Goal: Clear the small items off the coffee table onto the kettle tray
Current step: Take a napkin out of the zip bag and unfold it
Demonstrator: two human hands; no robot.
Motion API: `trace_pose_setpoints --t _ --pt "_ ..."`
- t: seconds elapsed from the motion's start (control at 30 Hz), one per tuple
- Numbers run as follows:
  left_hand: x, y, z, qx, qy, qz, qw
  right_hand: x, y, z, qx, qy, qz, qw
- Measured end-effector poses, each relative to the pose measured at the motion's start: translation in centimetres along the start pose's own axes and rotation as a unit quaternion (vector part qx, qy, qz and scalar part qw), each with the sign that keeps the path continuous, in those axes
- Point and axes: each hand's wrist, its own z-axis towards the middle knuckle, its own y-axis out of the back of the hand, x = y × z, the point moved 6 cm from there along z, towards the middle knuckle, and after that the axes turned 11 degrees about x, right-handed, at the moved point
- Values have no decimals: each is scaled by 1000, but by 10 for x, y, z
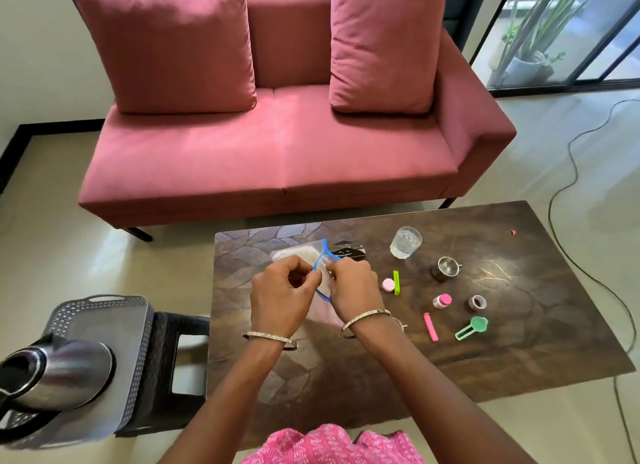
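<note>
My left hand (282, 292) and my right hand (353, 287) are together over the dark coffee table (519, 352), both pinching a clear zip bag with a blue seal (323, 254). To the right lie small items: a pink-capped pot (388, 284), a green clip (396, 282), a pink-lidded bottle (442, 301), a tape roll (477, 302), a pink clip (430, 326) and a green scoop clip (472, 327). The grey perforated tray (104, 311) with a steel kettle (52, 370) stands on a stool at the left.
A glass of water (405, 242) and a small steel cup (447, 267) stand at the back right of the table. A pink sofa (277, 151) is behind it. A black cable (568, 193) runs over the floor on the right.
</note>
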Motion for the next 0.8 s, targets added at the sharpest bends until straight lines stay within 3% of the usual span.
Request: trace_pose_setpoints --t 0.47,0.8 --pt "0 -3 4 15 -10 -24 1000 -5 -10 19 30 -15 188 982" --pt "3 0 -5 2 -9 -86 996 -2 -11 34 58 35 95 993"
